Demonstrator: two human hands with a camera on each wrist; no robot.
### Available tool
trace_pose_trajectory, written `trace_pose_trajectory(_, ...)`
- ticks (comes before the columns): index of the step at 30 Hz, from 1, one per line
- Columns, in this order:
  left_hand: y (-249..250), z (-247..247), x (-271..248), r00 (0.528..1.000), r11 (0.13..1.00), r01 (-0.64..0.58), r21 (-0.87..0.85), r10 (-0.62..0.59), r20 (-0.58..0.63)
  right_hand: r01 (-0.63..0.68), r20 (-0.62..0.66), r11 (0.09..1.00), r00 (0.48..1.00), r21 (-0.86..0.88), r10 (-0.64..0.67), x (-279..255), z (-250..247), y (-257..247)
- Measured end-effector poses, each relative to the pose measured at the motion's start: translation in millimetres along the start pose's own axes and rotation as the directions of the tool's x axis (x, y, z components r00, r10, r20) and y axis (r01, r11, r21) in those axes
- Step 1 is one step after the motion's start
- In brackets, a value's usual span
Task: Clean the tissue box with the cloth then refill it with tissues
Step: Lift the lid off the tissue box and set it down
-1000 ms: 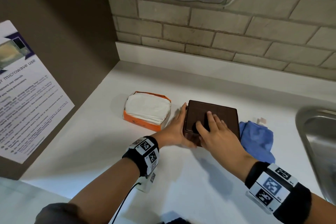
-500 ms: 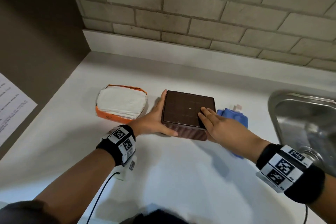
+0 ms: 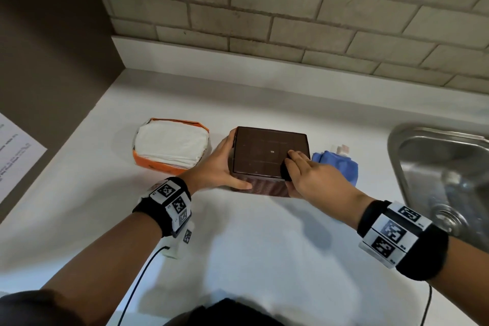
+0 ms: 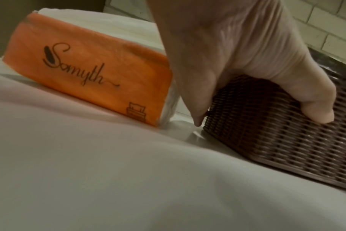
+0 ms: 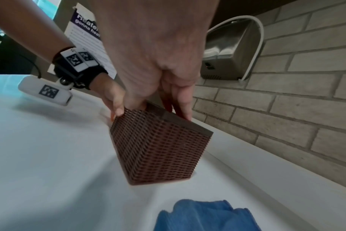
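Both my hands grip the tissue box point(image 3: 270, 156); the cloth point(image 3: 337, 165) lies just beyond my right hand point(image 3: 309, 176), nearer than my left hand point(image 3: 219, 167).

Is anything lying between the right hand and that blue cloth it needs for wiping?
Nothing visible: the cloth lies on the counter just right of the box, beside the right hand.

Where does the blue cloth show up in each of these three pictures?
Head: blue cloth lies right of centre, just right of the brown tissue box.
Left wrist: not in it.
Right wrist: at the bottom edge, below the box.
Shared landmark: the brown tissue box, seen in every view.
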State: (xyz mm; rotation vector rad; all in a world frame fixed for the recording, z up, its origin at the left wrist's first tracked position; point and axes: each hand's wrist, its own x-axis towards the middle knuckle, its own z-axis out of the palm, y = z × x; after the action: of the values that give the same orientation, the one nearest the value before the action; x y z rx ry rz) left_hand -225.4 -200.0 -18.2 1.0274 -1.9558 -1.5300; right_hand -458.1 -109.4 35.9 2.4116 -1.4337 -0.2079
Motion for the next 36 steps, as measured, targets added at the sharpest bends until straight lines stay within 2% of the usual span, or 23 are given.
trace_pose_trajectory(5,-0.4,-0.6,-1.6,1.000,1.000,-0.006,-0.013,0.006,-0.003,-0.003,-0.048,0.989,0.999,-0.150,-0.005,-4.4,8.7,-13.3)
trace_pose_trajectory(9,2.0,-1.2,-0.4,1.000,1.000,-0.002,0.026,0.002,-0.013,-0.048,-0.180,0.993,0.983,-0.106,0.028,1.9,-8.5,-4.5)
trace_pose_trajectory(11,-1.7,-1.1,-1.1,0.999,0.999,0.033,0.039,-0.033,-0.007,-0.142,-0.260,0.990,0.956,0.004,0.138,8.4,-30.4,7.7)
trace_pose_trajectory(15,-10.4,-2.0,-2.4,0.992,0.988,0.123,0.095,-0.122,-0.018,-0.234,-0.273,0.928,0.909,0.290,0.315,3.1,-46.4,27.1)
trace_pose_trajectory(18,-8.6,-1.3,-3.3,0.991,0.986,0.135,0.101,-0.134,-0.018,-0.285,-0.252,0.838,0.865,0.465,0.434,-3.7,-54.0,33.2)
trace_pose_trajectory(22,1.5,-2.8,-11.0,0.989,0.980,0.148,0.131,-0.143,-0.044,-0.359,-0.211,0.679,0.767,0.640,0.605,-14.6,-69.4,43.1)
trace_pose_trajectory(24,14.4,-7.8,-21.4,0.990,0.991,0.121,0.065,-0.116,-0.077,-0.382,-0.174,0.624,0.743,0.682,0.646,-25.8,-83.1,48.4)
trace_pose_trajectory(25,21.9,-10.6,-27.1,0.990,0.996,0.092,0.005,-0.091,-0.107,-0.370,-0.130,0.583,0.756,0.723,0.642,-32.7,-88.5,50.9)
trace_pose_trajectory(27,38.6,-14.4,-39.4,0.977,0.993,0.025,-0.115,-0.049,-0.205,-0.325,0.022,0.463,0.835,0.825,0.549,-46.5,-97.6,53.0)
trace_pose_trajectory(29,54.8,-13.2,-54.0,0.953,0.986,-0.001,-0.169,-0.050,-0.298,-0.278,0.167,0.285,0.919,0.917,0.358,-56.1,-100.3,48.4)
trace_pose_trajectory(30,62.1,-10.7,-61.5,0.949,0.987,0.008,-0.163,-0.059,-0.309,-0.277,0.223,0.204,0.942,0.939,0.250,-58.5,-100.1,43.0)
trace_pose_trajectory(31,67.4,-6.9,-69.6,0.950,0.989,0.031,-0.147,-0.075,-0.302,-0.301,0.276,0.158,0.947,0.940,0.162,-59.6,-97.1,35.7)
trace_pose_trajectory(33,73.0,4.7,-86.5,0.958,0.993,0.082,-0.085,-0.102,-0.267,-0.367,0.362,0.149,0.930,0.918,0.058,-60.0,-86.2,20.1)
trace_pose_trajectory(36,68.3,22.6,-107.4,0.958,0.988,0.141,0.068,-0.119,-0.262,-0.434,0.428,0.100,0.900,0.895,0.078,-60.6,-65.8,1.2)
